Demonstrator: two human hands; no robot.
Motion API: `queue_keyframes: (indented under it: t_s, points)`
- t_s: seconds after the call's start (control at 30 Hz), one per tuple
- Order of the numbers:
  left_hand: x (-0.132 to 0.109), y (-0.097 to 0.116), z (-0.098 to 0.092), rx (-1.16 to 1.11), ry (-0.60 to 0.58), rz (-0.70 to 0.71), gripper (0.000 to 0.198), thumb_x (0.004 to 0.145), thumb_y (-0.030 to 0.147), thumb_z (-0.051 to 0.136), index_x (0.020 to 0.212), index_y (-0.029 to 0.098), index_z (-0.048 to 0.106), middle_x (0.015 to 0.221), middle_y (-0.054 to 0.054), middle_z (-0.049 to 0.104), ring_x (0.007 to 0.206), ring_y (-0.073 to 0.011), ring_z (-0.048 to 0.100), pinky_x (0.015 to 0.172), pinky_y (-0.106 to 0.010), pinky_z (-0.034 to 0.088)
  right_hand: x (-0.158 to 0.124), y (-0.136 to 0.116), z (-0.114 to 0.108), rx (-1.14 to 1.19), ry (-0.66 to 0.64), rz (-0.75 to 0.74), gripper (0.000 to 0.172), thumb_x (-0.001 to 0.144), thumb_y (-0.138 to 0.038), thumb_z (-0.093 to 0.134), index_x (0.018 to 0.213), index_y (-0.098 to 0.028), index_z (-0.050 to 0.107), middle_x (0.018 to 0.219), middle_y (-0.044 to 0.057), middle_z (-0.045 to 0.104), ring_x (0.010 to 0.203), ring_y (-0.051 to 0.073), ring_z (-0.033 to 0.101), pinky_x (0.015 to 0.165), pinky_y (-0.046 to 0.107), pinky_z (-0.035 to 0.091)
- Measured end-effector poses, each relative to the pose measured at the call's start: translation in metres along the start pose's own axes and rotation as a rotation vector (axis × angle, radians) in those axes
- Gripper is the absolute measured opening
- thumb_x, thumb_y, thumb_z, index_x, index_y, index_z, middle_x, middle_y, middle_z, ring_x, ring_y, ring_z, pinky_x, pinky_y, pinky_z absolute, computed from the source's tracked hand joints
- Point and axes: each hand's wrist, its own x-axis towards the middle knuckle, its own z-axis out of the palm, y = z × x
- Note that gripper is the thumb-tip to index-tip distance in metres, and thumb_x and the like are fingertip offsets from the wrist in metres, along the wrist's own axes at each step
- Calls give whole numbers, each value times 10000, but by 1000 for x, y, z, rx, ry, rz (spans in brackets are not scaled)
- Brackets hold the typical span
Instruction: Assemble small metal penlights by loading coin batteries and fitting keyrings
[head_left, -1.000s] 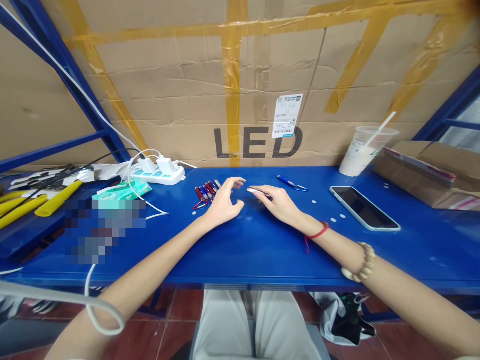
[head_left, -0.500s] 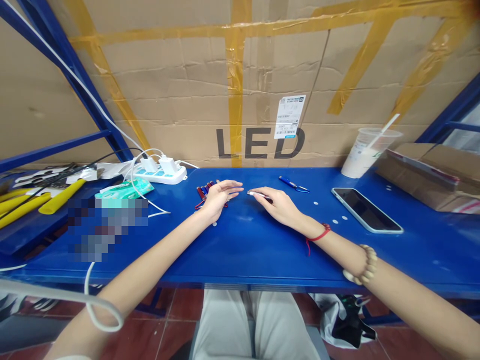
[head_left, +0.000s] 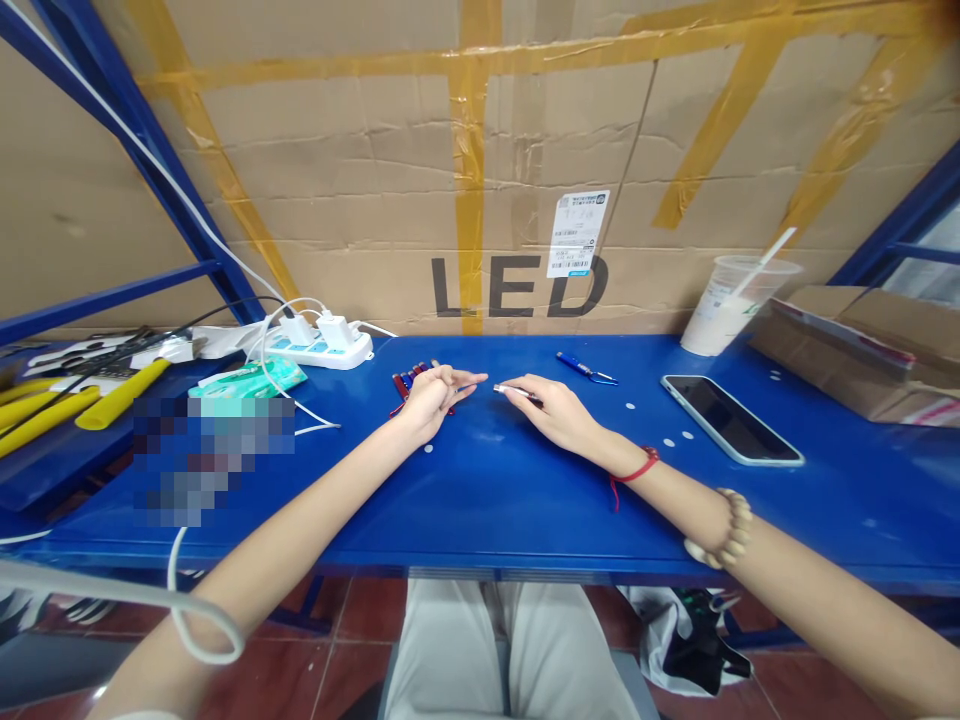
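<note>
My right hand point(head_left: 551, 408) is closed around a small dark red item with a pale metallic tip point(head_left: 501, 388), which points left. My left hand point(head_left: 433, 400) faces it across a small gap, its index finger stretched out and other fingers bent; whether it holds anything is unclear. Partly hidden behind my left hand are several red and blue pen-like items point(head_left: 405, 380) on the blue table point(head_left: 480, 510). A blue pen-like item with a loop point(head_left: 581, 366) lies beyond my right hand.
On the left are a white power strip point(head_left: 330, 348), a green packet point(head_left: 247, 385), white cables and yellow-handled tools point(head_left: 124, 395). To the right are a phone point(head_left: 731, 420), a plastic cup with a straw point(head_left: 724, 310) and a cardboard box point(head_left: 847, 350).
Several fingers of my left hand have bent inward, leaving the index finger extended. My right hand has hardly moved and keeps its item.
</note>
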Motion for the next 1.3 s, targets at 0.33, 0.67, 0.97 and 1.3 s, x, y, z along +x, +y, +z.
queue_keyframes:
  t_s: [0.33, 0.67, 0.97, 1.3]
  points:
    - [5, -2, -5, -119, -37, 8, 225, 633, -1, 367, 512, 178, 304, 366, 121, 304, 299, -16, 330, 876, -350, 465, -1, 0, -3, -26, -28, -55, 419, 915, -467, 399, 1199, -228, 593, 972, 66, 649, 847, 184, 604, 727, 284, 454]
    - [-7, 3, 1, 81, -261, 149, 390, 677, 221, 427, 1037, 178, 573, 1103, -55, 623, 1082, -242, 559, 905, -373, 384, -1, -4, -5, -11, -98, -110, 372, 915, -441, 418, 1135, -241, 641, 942, 50, 646, 813, 161, 579, 707, 259, 427]
    - [-7, -2, 5, 265, -300, 176, 372, 748, 334, 394, 1032, 169, 567, 1152, -90, 601, 1155, -268, 492, 933, -387, 348, 0, -2, -3, 46, -105, -42, 313, 879, -433, 494, 1044, -248, 685, 944, 38, 676, 787, 151, 592, 664, 242, 419]
    - [-2, -11, 1, 266, -302, 175, 352, 772, 350, 402, 1014, 171, 585, 1087, -84, 615, 1112, -246, 515, 886, -347, 383, 0, -6, -4, 127, -88, -33, 301, 881, -402, 493, 1013, -219, 693, 982, 44, 686, 857, 170, 612, 725, 264, 440]
